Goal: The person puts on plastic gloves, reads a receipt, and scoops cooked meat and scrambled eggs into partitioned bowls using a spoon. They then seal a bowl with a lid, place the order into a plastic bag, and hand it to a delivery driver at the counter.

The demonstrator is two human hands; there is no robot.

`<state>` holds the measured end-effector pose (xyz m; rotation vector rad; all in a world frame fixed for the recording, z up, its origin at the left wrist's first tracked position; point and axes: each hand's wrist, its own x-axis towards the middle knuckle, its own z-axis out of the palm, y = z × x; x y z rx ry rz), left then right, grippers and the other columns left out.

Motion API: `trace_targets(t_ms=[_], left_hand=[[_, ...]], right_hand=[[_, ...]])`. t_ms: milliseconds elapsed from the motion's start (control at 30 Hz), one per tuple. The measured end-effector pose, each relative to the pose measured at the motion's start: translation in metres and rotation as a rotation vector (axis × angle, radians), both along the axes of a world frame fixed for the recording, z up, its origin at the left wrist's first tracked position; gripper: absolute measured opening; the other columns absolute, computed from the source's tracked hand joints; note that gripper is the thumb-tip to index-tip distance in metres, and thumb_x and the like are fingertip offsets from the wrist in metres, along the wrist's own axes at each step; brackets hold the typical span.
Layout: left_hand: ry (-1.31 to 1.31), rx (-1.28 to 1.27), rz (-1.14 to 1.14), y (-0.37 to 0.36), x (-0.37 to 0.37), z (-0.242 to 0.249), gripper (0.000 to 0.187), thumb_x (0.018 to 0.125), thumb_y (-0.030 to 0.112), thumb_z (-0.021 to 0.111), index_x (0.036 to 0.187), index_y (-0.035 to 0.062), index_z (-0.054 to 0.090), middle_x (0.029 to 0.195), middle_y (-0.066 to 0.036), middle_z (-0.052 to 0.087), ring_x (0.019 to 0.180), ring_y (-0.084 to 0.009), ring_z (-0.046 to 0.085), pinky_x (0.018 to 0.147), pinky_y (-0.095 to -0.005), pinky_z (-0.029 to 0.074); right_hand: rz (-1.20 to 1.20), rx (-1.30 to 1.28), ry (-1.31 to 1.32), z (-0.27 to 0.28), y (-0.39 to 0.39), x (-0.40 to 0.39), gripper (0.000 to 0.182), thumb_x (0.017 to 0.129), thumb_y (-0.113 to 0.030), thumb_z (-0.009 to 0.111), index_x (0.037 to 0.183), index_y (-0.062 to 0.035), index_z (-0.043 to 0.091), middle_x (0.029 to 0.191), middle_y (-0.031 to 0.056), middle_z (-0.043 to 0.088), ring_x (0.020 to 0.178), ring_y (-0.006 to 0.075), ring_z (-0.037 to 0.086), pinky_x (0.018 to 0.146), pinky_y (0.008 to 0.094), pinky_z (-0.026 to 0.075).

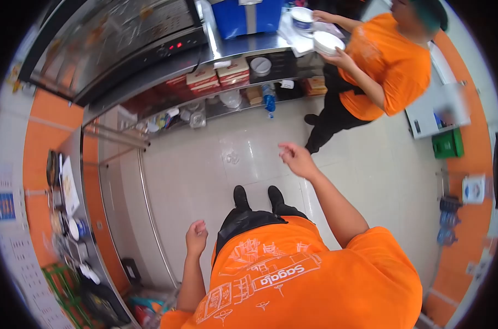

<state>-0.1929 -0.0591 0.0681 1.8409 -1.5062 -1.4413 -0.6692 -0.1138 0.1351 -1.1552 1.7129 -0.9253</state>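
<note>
My left hand (196, 237) hangs beside my left hip with its fingers curled in and nothing visible in them. Farther forward, over the tiled floor (205, 164), my right hand (296, 159) reaches out with the index finger extended and the others loosely bent. It holds nothing and touches nothing. Nearest to it is a co-worker (380, 66) in an orange shirt, standing at the steel counter (243, 45). One of that person's hands holds a white tub (329, 42); the other is at a blue-and-white tub (302, 18) on the counter.
A glass-fronted appliance (117, 44) with a red display and a blue box (247, 19) stand on the counter. Red-and-white boxes (233, 71) fill part of the shelf below. Another steel counter (92, 230) runs along my left. A green bin (447, 143) stands at the right wall.
</note>
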Motion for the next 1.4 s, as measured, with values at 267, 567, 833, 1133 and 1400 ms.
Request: trace_targets(t_ms=[267,567,833,1133,1400], left_hand=[[0.293,0.352,0.485,0.173,-0.058,0.09,0.037,0.095,0.017,0.065,0.13,0.0049,0.058,0.13,-0.009,0.061,0.112,-0.0169,0.059,0.096,-0.0314,0.046],[0.251,0.073,0.585,0.301,-0.067,0.061,0.041,0.089,0.016,0.074,0.128,0.0075,0.062,0.131,-0.014,0.059,0.124,-0.0261,0.055,0.105,-0.0343,0.043],[0.281,-0.157,0.744,0.422,0.028,0.064,0.047,0.089,0.016,0.073,0.133,0.0092,0.059,0.133,-0.015,0.057,0.125,-0.0262,0.054,0.106,-0.0343,0.042],[0.228,-0.192,0.783,0.518,0.135,0.054,0.046,0.092,0.021,0.07,0.136,0.017,0.058,0.137,-0.012,0.056,0.126,-0.0279,0.053,0.099,-0.037,0.048],[0.159,-0.03,0.673,0.486,0.275,0.047,0.048,0.089,0.02,0.072,0.135,0.0144,0.058,0.132,-0.014,0.058,0.124,-0.0297,0.054,0.106,-0.0372,0.043]], right_hand=[[0.897,0.829,-0.662,-0.057,0.041,0.071,0.046,0.1,-0.042,0.057,0.129,-0.0062,0.062,0.116,0.009,0.066,0.101,0.0184,0.063,0.087,0.0305,0.052],[1.746,0.507,-0.244,-0.018,0.056,0.199,0.038,0.094,-0.022,0.066,0.129,-0.0065,0.062,0.107,0.0084,0.069,0.086,0.0149,0.065,0.081,0.0294,0.05],[1.848,0.431,0.012,0.0,0.13,0.344,0.02,0.091,-0.021,0.068,0.099,-0.0046,0.073,0.09,0.0076,0.072,0.085,0.0181,0.065,0.08,0.0319,0.051],[2.108,0.184,0.109,0.032,0.175,0.494,0.012,0.085,-0.014,0.07,0.094,-0.0075,0.075,0.09,0.009,0.071,0.085,0.0212,0.068,0.077,0.0317,0.053],[1.939,0.416,0.2,0.02,0.144,0.614,0.014,0.087,-0.015,0.075,0.099,-0.0059,0.076,0.09,0.0062,0.073,0.084,0.0145,0.066,0.077,0.0283,0.053]])
